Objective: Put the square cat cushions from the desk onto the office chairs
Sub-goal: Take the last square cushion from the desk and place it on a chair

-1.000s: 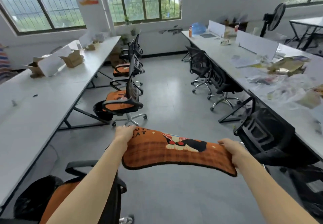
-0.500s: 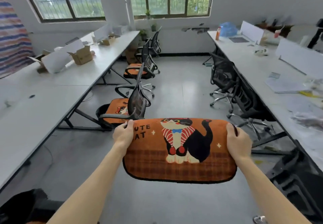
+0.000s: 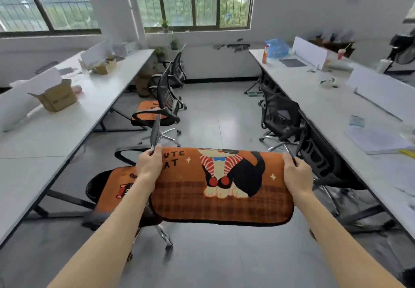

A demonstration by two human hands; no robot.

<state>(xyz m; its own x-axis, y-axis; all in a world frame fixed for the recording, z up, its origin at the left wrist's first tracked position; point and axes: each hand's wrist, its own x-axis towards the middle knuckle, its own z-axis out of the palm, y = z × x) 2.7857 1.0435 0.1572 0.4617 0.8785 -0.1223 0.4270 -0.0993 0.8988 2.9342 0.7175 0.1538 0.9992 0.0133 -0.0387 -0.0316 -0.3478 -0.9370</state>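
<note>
Cat cushion (image 3: 222, 186): left hand (image 3: 149, 166), right hand (image 3: 297, 175) grip far corners; carried forward, cushioned chair (image 3: 122, 155) now beneath left grip; placement pending.

An orange cat cushion (image 3: 222, 186) is held out over the grey floor (image 3: 224, 260), picture side up. The left hand (image 3: 149, 164) grips its left edge beside the lettering, and the right hand (image 3: 297, 175) grips its right edge. Just left of it stands the nearest office chair (image 3: 155, 133). A second cushion (image 3: 116, 188) lies on its seat, partly hidden by the left forearm. Farther along the left worktop (image 3: 45, 134), another chair (image 3: 166, 94) carries a third cushion (image 3: 147, 109). A cardboard box (image 3: 56, 97) sits open on that worktop. Black mesh chairs (image 3: 280, 112) stand against the right worktop (image 3: 332, 107).
</note>
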